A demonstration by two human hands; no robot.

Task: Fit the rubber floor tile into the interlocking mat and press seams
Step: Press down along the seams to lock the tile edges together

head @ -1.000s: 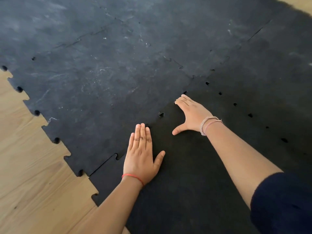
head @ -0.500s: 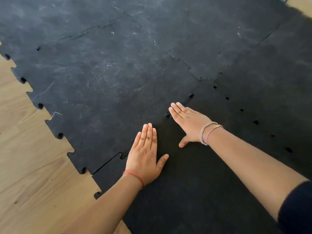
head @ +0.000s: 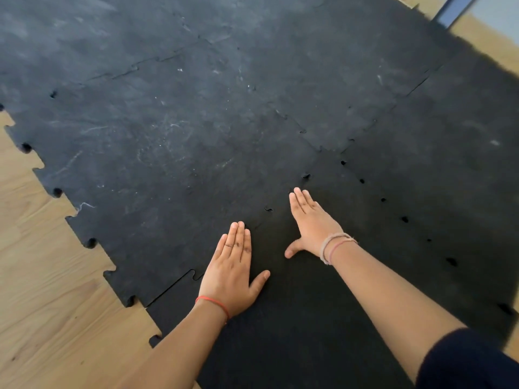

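Note:
A black rubber floor tile [head: 323, 313] lies at the near side, its toothed edges meeting the black interlocking mat [head: 174, 130] that covers most of the floor. My left hand [head: 231, 272] lies flat, palm down, on the tile beside its left seam [head: 261, 220], fingers together and pointing away. My right hand [head: 311, 224] also lies flat on the tile, further up along the same seam, thumb spread out. Both hands hold nothing. Small gaps show at several tabs along both seams of the tile.
Light wooden floor [head: 42, 290] lies to the left of the mat's toothed edge, and more wood shows at the top right corner [head: 488, 37]. A grey upright strip [head: 452, 9] stands at the far right. Pale scuff marks cover the older mat tiles.
My right hand has slid back toward me along the seam, from near the tile's far corner to a spot closer to my left hand. The left hand has stayed flat in place.

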